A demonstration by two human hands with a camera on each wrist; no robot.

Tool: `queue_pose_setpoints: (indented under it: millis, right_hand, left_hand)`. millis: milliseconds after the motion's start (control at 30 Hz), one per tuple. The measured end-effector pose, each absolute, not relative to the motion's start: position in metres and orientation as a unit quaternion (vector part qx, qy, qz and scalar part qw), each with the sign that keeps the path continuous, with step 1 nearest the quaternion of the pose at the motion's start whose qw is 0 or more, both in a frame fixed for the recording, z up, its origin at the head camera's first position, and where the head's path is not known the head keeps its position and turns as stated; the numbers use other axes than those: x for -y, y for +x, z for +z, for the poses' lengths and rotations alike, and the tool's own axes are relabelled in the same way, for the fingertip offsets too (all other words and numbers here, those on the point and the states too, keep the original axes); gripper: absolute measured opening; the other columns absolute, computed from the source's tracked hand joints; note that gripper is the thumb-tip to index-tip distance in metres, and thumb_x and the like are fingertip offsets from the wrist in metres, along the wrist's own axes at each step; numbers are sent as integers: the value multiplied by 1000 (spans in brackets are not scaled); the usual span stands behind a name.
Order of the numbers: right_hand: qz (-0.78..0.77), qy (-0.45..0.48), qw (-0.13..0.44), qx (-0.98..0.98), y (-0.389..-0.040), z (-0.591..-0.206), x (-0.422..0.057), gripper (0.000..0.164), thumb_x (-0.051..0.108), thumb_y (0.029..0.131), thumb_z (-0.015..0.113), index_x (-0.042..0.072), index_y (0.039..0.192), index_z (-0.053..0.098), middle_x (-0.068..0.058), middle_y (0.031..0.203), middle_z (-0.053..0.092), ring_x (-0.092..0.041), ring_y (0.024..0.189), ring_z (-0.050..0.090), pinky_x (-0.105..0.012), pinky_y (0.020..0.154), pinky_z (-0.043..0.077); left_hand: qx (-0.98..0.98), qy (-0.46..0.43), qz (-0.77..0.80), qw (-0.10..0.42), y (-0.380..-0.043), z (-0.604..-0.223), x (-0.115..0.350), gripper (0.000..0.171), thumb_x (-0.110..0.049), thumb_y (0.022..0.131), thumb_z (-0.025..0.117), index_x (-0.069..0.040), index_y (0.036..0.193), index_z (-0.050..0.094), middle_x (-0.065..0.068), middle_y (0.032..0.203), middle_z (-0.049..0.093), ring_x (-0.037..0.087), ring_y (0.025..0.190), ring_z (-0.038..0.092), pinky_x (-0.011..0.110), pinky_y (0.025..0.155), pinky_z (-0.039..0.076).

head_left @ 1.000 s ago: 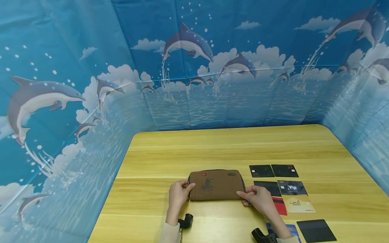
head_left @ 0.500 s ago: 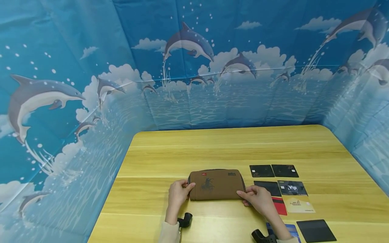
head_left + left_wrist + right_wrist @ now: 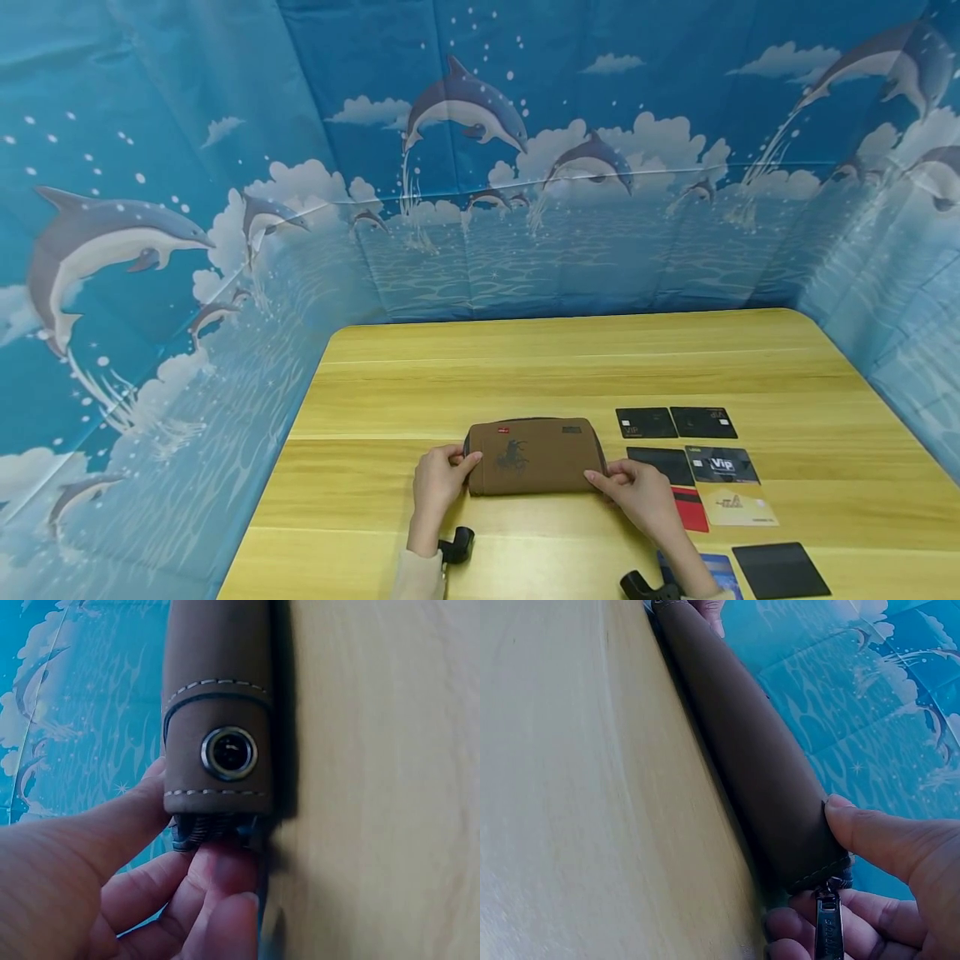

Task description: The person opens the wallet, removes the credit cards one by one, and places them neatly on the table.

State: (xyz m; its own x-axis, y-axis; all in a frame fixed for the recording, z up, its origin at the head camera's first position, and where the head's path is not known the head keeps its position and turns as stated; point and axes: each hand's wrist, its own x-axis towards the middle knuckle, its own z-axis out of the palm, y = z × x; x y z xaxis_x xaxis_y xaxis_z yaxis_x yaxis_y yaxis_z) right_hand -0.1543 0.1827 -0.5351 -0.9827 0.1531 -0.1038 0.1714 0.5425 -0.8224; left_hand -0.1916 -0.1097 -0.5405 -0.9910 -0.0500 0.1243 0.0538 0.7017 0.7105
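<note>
A brown zip-around wallet with a dark horse-rider print lies on the table, its long side toward me. My left hand grips its left end, thumb on top and fingers at the zipped side. In the left wrist view a metal ring eyelet shows on the wallet's edge, with the zipper below it by my fingers. My right hand pinches the right end, thumb on the upper face. A dark metal zipper pull hangs over those fingers in the right wrist view.
Right of the wallet lie several cards: two black cards at the back, a VIP card, a gold card and a red one. A blue card lies partly under the right forearm, beside a black card.
The fingers of my right hand have shifted slightly at the wallet's right end, the lower ones now less visible. The wallet and the left hand stay in place.
</note>
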Motion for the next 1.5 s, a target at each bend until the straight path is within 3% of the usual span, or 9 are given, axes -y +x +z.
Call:
queue_pose_setpoints:
  millis: [233, 633, 967, 1200, 1367, 1500]
  right_hand:
    - [-434, 83, -20, -897, -154, -536, -183, 44, 44, 75, 79, 3, 91, 74, 3, 71, 66, -12, 66, 59, -30, 59, 46]
    - [-422, 77, -36, -902, -153, -536, -182, 43, 40, 75, 80, 0, 91, 73, 2, 70, 66, -12, 64, 58, -29, 57, 45]
    - [-386, 33, -63, -920, -152, -532, -183, 41, 38, 77, 79, -1, 89, 73, 0, 69, 65, -14, 63, 60, -33, 58, 49]
    - [-366, 14, -49, -929, -156, -531, -186, 37, 36, 78, 78, 0, 89, 72, 1, 71, 65, -12, 64, 60, -32, 58, 49]
    - [-349, -8, -36, -936, -160, -520, -194, 37, 37, 83, 74, 1, 93, 72, 1, 73, 66, -13, 64, 61, -33, 57, 50]
    - [-317, -43, -58, -946, -171, -504, -206, 45, 42, 88, 67, -1, 102, 71, -3, 78, 67, -17, 66, 62, -34, 55, 49]
  left_hand:
    - [926, 8, -372, 63, -191, -541, 110, 29, -35, 83, 73, -7, 91, 76, -6, 69, 62, 6, 52, 48, 24, 47, 41]
    - [927, 1, -368, 71, -192, -540, 110, 28, -34, 83, 73, -7, 88, 75, -7, 66, 60, 6, 51, 46, 24, 47, 39]
    - [929, -9, -359, 86, -192, -537, 109, 38, -34, 82, 74, -2, 103, 72, -6, 69, 62, 5, 52, 47, 22, 45, 40]
    - [930, -4, -355, 94, -193, -535, 109, 38, -34, 86, 71, -3, 107, 71, -5, 74, 63, 7, 54, 49, 24, 45, 41]
    - [930, -13, -342, 134, -196, -530, 112, 28, -28, 94, 61, -6, 107, 72, -1, 81, 62, 12, 64, 54, 27, 51, 43]
    - [926, -57, -326, 180, -206, -517, 117, 24, -17, 97, 53, -7, 111, 71, 7, 94, 65, 20, 77, 59, 34, 63, 47]
